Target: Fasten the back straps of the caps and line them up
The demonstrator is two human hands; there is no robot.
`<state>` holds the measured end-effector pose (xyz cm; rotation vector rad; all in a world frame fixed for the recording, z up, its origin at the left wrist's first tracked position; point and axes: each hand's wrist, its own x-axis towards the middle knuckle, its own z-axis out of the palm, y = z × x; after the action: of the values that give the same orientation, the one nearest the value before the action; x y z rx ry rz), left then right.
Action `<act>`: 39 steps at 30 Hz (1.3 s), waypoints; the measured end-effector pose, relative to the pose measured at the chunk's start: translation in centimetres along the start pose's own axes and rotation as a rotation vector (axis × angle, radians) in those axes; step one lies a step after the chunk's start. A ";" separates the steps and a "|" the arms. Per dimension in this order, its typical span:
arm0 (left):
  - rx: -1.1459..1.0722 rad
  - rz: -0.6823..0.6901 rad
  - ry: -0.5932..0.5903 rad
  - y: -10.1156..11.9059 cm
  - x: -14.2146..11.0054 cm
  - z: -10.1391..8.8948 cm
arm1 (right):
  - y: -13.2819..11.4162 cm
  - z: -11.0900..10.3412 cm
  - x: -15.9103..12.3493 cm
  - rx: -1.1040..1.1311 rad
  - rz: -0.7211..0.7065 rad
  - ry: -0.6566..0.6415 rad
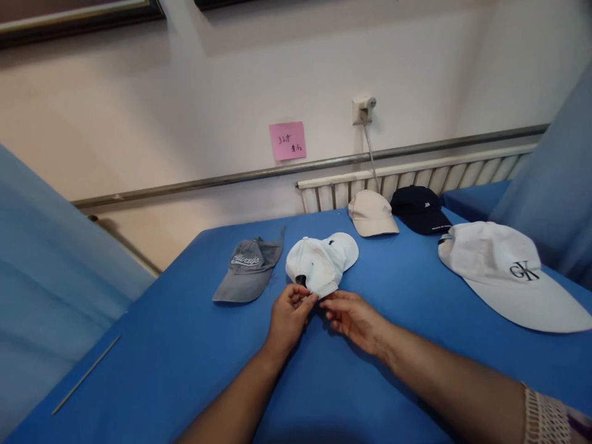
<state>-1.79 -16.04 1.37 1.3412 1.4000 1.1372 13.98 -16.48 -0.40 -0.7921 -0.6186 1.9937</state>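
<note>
A white baseball cap (319,262) with a small dark logo lies on the blue table, its brim pointing away to the right and its back strap towards me. My left hand (290,311) pinches the strap at the cap's back opening between thumb and fingers. Close beside it, my right hand (354,317) has its fingers curled loosely at the strap's right part, with the fingertips touching or just under the edge; whether they grip it I cannot tell. A grey cap (250,268) with white lettering lies to the left of the white cap.
Behind, a beige cap (371,213) and a navy cap (419,208) stand near the radiator (330,196). A large white cap (497,262) lies at right. A thin stick (86,374) lies at the table's left edge. Blue curtains (41,277) hang on both sides.
</note>
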 end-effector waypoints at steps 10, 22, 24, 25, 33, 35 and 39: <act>0.150 0.134 -0.025 -1.0 1.0 -0.5 | -0.3 0.0 0.4 -0.022 -0.153 0.001; 0.291 0.224 -0.103 -0.5 0.0 -0.7 | 0.0 -0.9 1.1 -0.094 -0.121 0.062; 0.347 0.275 -0.103 -0.5 0.0 -0.7 | 0.2 -0.8 1.0 -0.135 -0.121 0.094; 0.377 0.302 -0.105 -0.6 0.0 -0.8 | 0.2 -0.8 0.9 -0.147 -0.127 0.118; 0.568 0.403 -0.114 -1.2 0.2 -1.1 | 0.2 -0.1 0.3 -0.016 -0.149 0.184; 0.583 0.404 -0.123 -1.3 0.3 -1.1 | 0.2 -0.2 0.2 -0.008 -0.149 0.150; 0.594 0.423 -0.130 -1.2 0.3 -1.1 | 0.3 -0.3 0.2 0.031 -0.150 0.102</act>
<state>-3.12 -15.85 0.38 2.1728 1.4555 0.8932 13.96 -16.42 -0.84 -0.7999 -0.5697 1.8106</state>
